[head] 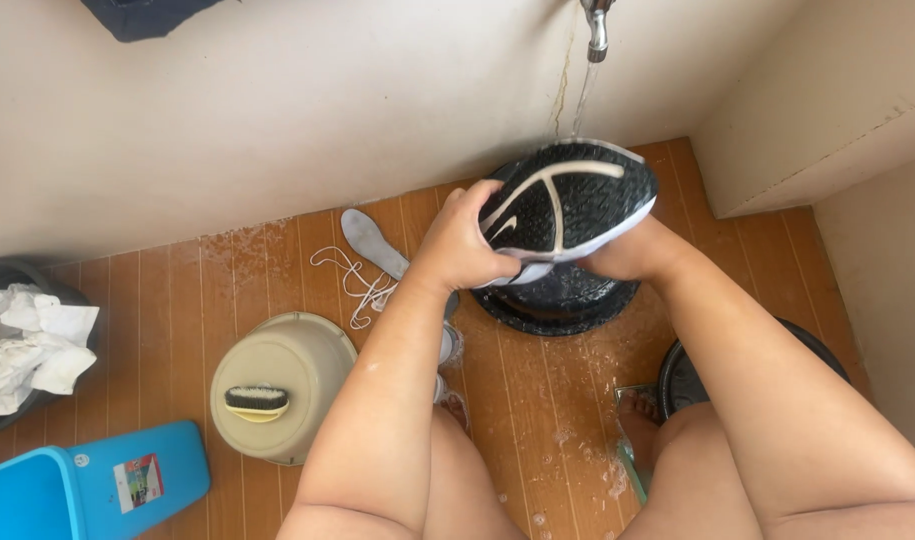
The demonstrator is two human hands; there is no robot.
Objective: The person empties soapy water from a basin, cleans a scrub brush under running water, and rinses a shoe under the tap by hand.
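Note:
A sneaker (567, 200) with a black-and-white sole is held sole-up under a metal tap (597, 28), from which water (583, 100) runs down. My left hand (464, 240) grips the heel end. My right hand (627, 250) holds the shoe from underneath at the right, partly hidden by it. Below the shoe sits a black basin (557, 300) on the wet wood-patterned floor (537, 400).
A grey insole (372, 243) and white laces (352, 285) lie on the floor to the left. An overturned beige basin (277, 385) carries a scrub brush (256, 401). A blue container (87, 490), a dark tub of white cloth (27, 345), another dark tub (682, 380), walls close by.

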